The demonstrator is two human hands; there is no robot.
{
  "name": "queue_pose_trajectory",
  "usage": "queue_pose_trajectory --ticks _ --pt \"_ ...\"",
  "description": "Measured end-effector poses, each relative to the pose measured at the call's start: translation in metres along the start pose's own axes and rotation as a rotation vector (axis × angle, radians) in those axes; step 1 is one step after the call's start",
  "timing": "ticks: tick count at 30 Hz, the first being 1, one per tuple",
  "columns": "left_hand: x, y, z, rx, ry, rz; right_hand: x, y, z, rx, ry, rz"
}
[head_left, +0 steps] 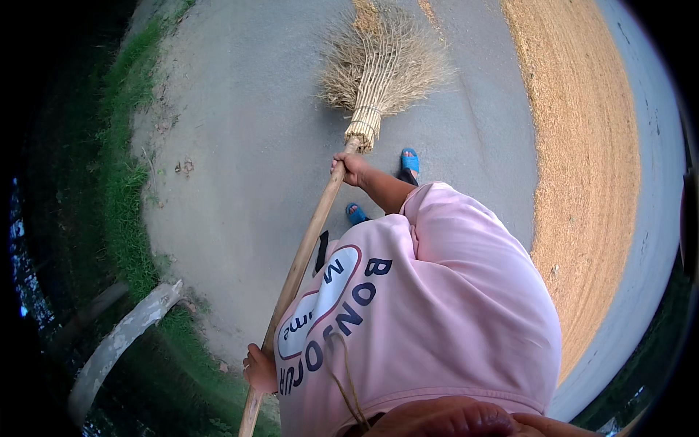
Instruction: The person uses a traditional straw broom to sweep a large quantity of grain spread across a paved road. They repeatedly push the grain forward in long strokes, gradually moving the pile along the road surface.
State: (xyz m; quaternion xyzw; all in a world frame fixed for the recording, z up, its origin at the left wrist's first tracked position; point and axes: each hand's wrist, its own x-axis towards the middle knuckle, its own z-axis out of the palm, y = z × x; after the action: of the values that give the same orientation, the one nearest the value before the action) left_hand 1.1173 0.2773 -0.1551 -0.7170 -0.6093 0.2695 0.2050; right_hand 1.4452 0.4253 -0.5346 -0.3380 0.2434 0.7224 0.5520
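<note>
A long twig broom [309, 234] slants from the lower left up to the top middle. Its bound bundle of dry twigs [386, 65] fans out against the grey pavement. My right hand [351, 168] wraps round the wooden handle just below the bundle. Lower down, at the left of my pink shirt, my left hand [260, 369] closes round the same handle; part of it is hidden by the shirt. A small patch of golden grain [366, 17] shows at the far end of the twigs, partly covered by them.
A wide strip of spread golden grain [582, 175] runs along the right side of the pavement [240, 146]. Green grass [127, 211] edges the left, with a pale tree trunk [131, 335] at the lower left. My blue sandals [411, 159] stand below the broom head.
</note>
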Motion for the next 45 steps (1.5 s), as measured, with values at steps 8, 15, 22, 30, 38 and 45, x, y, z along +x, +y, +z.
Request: queue_pose_trajectory --ticks 8,15,22,30,38,45 --pt "0.210 0.244 -0.087 -0.017 0.433 0.427 -0.004 -0.290 -0.143 0.364 0.118 -0.329" --pt "0.216 0.300 -0.165 -0.203 0.534 0.638 -0.174 -0.340 -0.220 0.581 0.391 -0.489" --pt "0.214 0.241 -0.139 -0.438 0.442 0.603 -0.253 -0.280 -0.188 0.590 0.515 -0.542" --pt "0.311 0.157 -0.077 -0.621 0.422 0.542 -0.179 -0.244 -0.086 0.478 0.507 -0.489" --pt "0.347 0.037 0.039 -0.614 0.316 0.235 -0.023 -0.193 0.062 0.213 0.384 -0.367" --pt "0.251 -0.162 0.319 -0.378 0.185 -0.144 0.223 0.134 0.202 -0.026 0.231 -0.131"
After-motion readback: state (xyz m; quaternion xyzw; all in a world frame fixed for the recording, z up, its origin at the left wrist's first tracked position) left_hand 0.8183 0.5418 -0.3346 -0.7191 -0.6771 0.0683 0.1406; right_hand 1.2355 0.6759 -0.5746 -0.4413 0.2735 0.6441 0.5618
